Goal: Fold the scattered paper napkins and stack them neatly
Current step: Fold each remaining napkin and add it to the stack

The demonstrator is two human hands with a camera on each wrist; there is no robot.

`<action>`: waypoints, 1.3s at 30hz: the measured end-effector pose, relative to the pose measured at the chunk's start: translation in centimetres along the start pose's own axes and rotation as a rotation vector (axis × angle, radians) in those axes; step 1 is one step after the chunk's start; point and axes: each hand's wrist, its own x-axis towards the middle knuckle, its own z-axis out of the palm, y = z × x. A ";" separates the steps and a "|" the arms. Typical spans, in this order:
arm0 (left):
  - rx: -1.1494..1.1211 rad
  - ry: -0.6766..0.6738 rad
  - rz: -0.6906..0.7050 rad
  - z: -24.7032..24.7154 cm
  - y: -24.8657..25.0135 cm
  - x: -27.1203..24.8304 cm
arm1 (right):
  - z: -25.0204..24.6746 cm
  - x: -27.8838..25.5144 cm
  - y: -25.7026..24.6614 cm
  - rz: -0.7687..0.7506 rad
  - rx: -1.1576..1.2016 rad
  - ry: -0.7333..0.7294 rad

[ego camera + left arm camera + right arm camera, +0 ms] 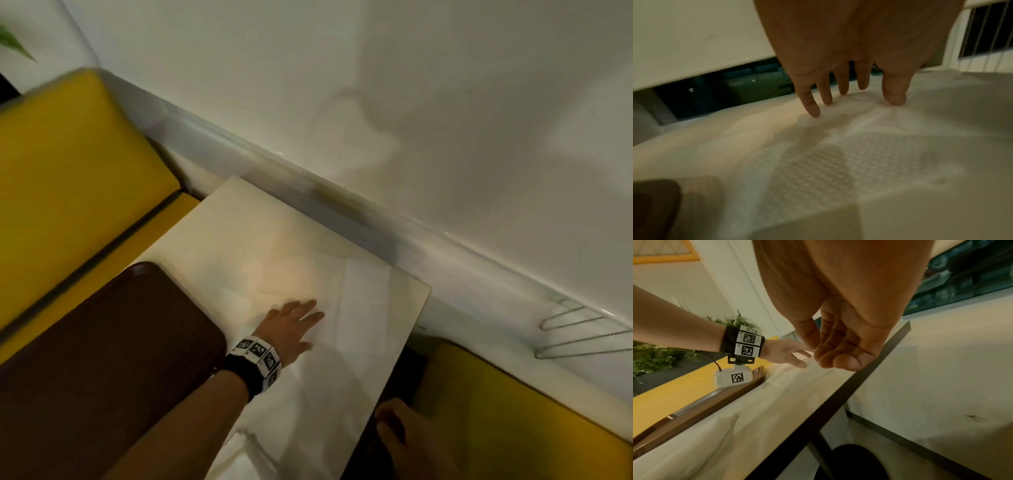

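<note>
White embossed paper napkins point(363, 294) lie spread over the pale square table point(239, 212), overlapping each other. My left hand point(291, 325) rests flat on one napkin point(838, 154) near the table's middle, fingers point(813, 110) straight and spread, their tips touching the paper. My right hand point(397, 431) hangs beside the table's right edge, off the top, fingers point(838, 361) loosely curled and holding nothing. A crumpled napkin edge point(250, 442) shows at the near side of the table.
A dark brown tray point(113, 342) lies on the table's left part, beside my left wrist. Yellow bench seats point(68, 164) stand left and right point(531, 411) of the table. A white wall with a ledge point(342, 205) runs behind.
</note>
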 end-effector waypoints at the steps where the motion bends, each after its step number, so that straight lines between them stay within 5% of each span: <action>1: 0.017 0.005 0.013 0.1 -0.2 0.1 | 0.0 0.0 0.2 -0.001 -0.006 -0.011; 17: -0.044 0.148 -0.021 -1.0 0.2 1.4 | -1.3 0.6 -0.8 -0.028 -0.025 -0.051; 25: -0.802 0.615 -0.041 -10.4 1.6 -4.1 | -3.4 4.2 -4.7 -0.028 0.283 0.209; 29: -1.132 0.733 0.035 -14.8 1.3 -10.5 | -7.6 6.4 -10.1 -0.211 0.690 0.330; 32: -1.393 0.782 -0.015 -16.1 0.2 -15.2 | -10.0 6.8 -13.7 -0.343 0.965 0.004; 35: -1.489 0.789 -0.142 -16.0 -0.3 -19.2 | -9.6 5.4 -17.0 -0.486 0.887 -0.388; 39: -1.678 0.850 -0.291 -14.7 -0.1 -23.5 | -6.2 4.1 -18.5 -0.540 0.832 -0.400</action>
